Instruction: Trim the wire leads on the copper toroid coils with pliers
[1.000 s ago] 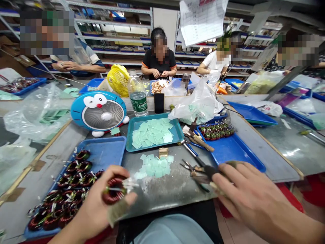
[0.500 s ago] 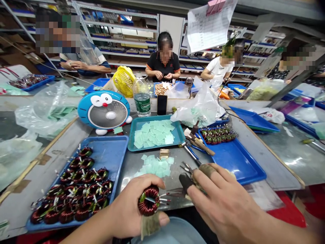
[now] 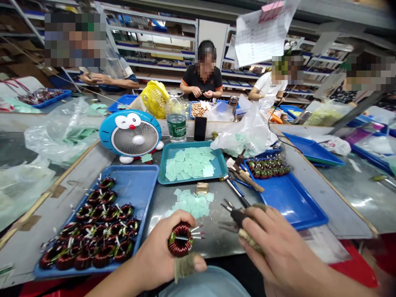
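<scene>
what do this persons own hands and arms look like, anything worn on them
The left forearm and right forearm are bare, with no sleeve, watch or band in view. The left hand wears a frayed grey-tan fabric wrap around one finger, with the fingertip left showing. On the right hand, no wrap can be made out.
</scene>
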Demonstrator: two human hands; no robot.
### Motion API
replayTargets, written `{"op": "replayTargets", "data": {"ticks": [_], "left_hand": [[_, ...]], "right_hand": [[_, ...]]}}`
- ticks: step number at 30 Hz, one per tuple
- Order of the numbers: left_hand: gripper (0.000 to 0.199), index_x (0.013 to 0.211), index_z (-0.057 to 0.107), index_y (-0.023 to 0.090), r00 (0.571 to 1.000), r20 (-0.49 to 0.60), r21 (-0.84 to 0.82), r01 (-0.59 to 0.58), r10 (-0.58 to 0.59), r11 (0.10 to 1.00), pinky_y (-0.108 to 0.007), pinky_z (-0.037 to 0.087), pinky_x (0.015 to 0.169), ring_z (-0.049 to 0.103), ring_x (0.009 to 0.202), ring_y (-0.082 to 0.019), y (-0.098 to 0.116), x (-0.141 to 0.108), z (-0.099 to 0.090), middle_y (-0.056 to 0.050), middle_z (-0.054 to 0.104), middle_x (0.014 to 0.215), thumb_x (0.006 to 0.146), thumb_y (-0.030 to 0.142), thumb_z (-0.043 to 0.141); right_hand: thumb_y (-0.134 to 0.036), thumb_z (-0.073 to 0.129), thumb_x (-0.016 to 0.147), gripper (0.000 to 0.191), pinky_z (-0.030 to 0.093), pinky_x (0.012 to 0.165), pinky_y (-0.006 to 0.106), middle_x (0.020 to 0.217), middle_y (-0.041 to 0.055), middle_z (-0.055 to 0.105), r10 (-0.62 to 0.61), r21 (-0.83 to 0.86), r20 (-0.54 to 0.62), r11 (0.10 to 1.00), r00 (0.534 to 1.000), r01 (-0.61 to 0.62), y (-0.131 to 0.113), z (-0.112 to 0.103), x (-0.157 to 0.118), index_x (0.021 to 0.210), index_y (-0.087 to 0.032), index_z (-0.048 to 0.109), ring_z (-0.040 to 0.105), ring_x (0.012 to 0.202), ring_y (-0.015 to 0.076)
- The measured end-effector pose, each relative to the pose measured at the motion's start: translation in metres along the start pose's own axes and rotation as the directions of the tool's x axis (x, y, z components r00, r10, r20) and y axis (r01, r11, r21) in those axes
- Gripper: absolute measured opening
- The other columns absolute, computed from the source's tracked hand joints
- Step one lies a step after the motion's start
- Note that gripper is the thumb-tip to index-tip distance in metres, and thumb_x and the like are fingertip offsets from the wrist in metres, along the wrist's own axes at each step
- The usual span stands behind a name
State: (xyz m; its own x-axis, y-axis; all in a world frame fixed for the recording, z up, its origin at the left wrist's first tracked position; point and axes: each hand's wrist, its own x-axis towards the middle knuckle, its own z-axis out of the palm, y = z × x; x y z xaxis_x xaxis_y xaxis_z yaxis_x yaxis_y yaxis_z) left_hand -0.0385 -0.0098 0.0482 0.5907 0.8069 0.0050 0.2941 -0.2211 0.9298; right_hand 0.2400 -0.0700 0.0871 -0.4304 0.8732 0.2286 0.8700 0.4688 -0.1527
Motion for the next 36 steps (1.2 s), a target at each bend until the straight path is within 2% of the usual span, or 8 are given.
{"op": "replayTargets", "data": {"ticks": [5,10,14,16,20,24,30,36], "left_hand": [[0.051,0.098,0.056,0.023,1.0,0.01,-0.022,0.03,-0.029,0.999,-0.024,0.044,0.062,0.053,0.068,-0.016,-0.003,0.003,0.004,0.004,0.061,0.078,0.069,0.051,0.087],[0.046,0.096,0.057,0.023,0.999,0.033,0.101,-0.015,0.012,0.995,-0.025,0.042,0.061,0.053,0.068,-0.016,0.005,0.005,0.006,0.004,0.058,0.078,0.074,0.054,0.083],[0.034,0.084,0.055,0.023,0.989,0.089,0.262,-0.139,0.119,0.955,-0.026,0.037,0.061,0.05,0.065,-0.016,0.015,0.007,0.007,0.004,0.054,0.072,0.081,0.048,0.078],[0.033,0.084,0.056,0.023,0.993,0.059,0.261,-0.112,0.1,0.959,-0.026,0.037,0.061,0.051,0.066,-0.016,0.017,0.009,0.007,0.004,0.056,0.074,0.08,0.046,0.079],[0.05,0.096,0.057,0.024,0.996,-0.071,-0.084,0.057,-0.063,0.995,-0.023,0.041,0.06,0.053,0.066,-0.014,0.004,0.007,0.01,0.005,0.059,0.078,0.068,0.048,0.091],[0.078,0.112,0.061,0.025,0.99,-0.079,-0.474,0.065,-0.116,0.878,-0.025,0.05,0.075,0.063,0.084,-0.019,-0.01,0.001,0.017,0.0,0.068,0.099,0.054,0.061,0.097],[0.076,0.103,0.066,0.022,0.982,-0.08,-0.588,0.091,-0.17,0.804,-0.023,0.045,0.076,0.06,0.083,-0.017,-0.014,-0.001,0.026,0.0,0.069,0.094,0.043,0.051,0.103],[0.079,0.098,0.064,0.02,0.985,-0.075,-0.557,0.088,-0.156,0.826,-0.023,0.042,0.071,0.056,0.078,-0.017,-0.014,-0.001,0.028,0.0,0.066,0.089,0.038,0.052,0.104]], "right_hand": [[-0.021,0.062,0.093,0.007,0.035,0.083,0.041,0.104,0.006,0.065,-0.102,-0.039,0.023,0.994,0.995,0.102,-0.01,0.011,0.001,0.097,-0.026,0.059,0.054,0.091,0.0276],[-0.022,0.067,0.088,0.014,0.03,0.071,0.04,0.093,0.0016,0.063,-0.142,-0.143,0.123,0.977,0.982,0.159,-0.009,-0.006,0.01,0.095,-0.028,0.056,0.05,0.078,0.0253],[-0.022,0.072,0.084,0.02,0.027,0.065,0.039,0.084,-0.001,0.06,-0.221,-0.145,0.157,0.959,0.963,0.243,-0.002,-0.023,0.008,0.093,-0.028,0.056,0.047,0.072,0.0238],[-0.021,0.072,0.084,0.019,0.028,0.067,0.039,0.085,-0.0008,0.06,-0.204,-0.134,0.148,0.965,0.968,0.224,0.002,-0.024,0.006,0.092,-0.028,0.056,0.047,0.073,0.0242],[-0.022,0.061,0.096,0.005,0.035,0.079,0.04,0.1,0.0042,0.062,-0.017,-0.002,0.062,1.0,0.998,0.017,0.0,-0.004,0.0,0.098,-0.026,0.059,0.052,0.087,0.0258],[-0.025,0.059,0.098,0.001,0.039,0.079,0.036,0.097,0.003,0.061,0.028,0.232,0.115,0.971,0.993,-0.055,-0.015,0.017,-0.002,0.098,-0.025,0.06,0.053,0.087,0.023],[-0.031,0.059,0.096,0.006,0.039,0.077,0.038,0.098,0.0036,0.061,0.001,0.286,0.285,0.954,0.959,-0.086,-0.022,0.011,0.008,0.098,-0.025,0.06,0.054,0.086,0.0236],[-0.032,0.055,0.099,0.009,0.041,0.085,0.041,0.102,0.0047,0.062,-0.028,0.3,0.364,0.95,0.931,-0.088,-0.019,0.008,0.011,0.101,-0.025,0.06,0.056,0.092,0.0248]]}}
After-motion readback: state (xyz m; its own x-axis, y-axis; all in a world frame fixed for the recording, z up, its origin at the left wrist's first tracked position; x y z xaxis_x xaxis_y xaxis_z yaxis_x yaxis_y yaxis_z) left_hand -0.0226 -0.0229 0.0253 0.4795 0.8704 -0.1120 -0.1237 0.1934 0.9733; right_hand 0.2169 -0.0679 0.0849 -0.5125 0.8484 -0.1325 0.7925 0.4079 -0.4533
